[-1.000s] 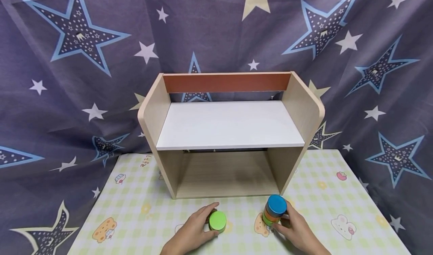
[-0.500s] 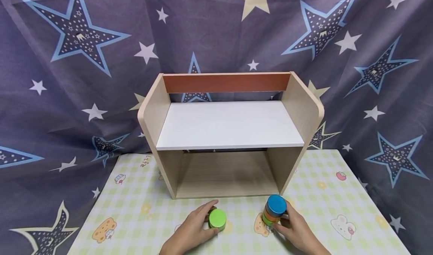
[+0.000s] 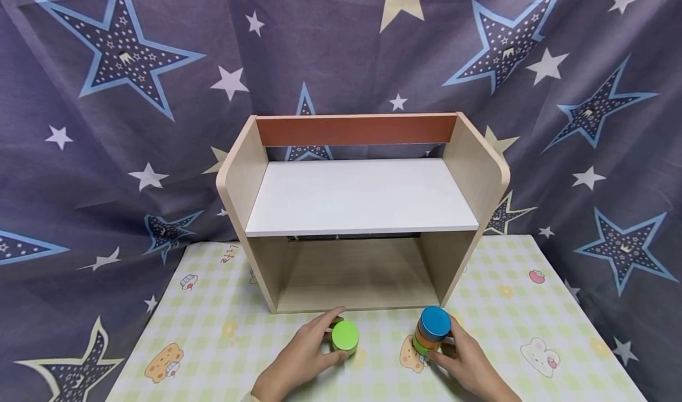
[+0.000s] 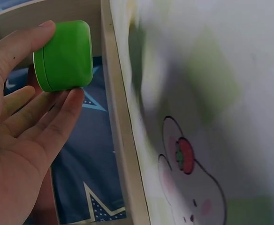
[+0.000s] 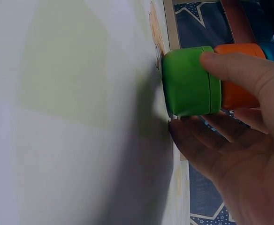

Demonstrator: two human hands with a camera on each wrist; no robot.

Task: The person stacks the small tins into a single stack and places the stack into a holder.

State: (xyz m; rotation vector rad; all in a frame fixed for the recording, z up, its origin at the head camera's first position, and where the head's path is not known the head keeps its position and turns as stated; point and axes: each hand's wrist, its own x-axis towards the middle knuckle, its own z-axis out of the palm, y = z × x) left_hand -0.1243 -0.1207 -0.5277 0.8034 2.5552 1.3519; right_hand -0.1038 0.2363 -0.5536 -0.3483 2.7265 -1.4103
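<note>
My left hand (image 3: 298, 356) grips a small round green container (image 3: 345, 336) between thumb and fingers. In the left wrist view this green container (image 4: 69, 56) hangs apart from the tabletop, its lid seam near the thumb. To the right, my right hand (image 3: 469, 357) holds a short stack of similar containers, thumb and fingers about its lowest part. The stack has a green container (image 5: 188, 82) at the bottom, an orange one (image 5: 242, 50) above it and a blue one (image 3: 435, 323) on top. In the right wrist view its base meets the tablecloth.
A wooden shelf unit (image 3: 363, 198) with a white middle board and a brown back rail stands behind both hands. The table wears a green-and-white checked cloth (image 3: 202, 325) with cartoon prints. A dark star-patterned curtain (image 3: 341, 41) hangs behind.
My left hand has moved slightly forward and to the right with the green container, lifting it a little. The right hand and its stack have stayed put.
</note>
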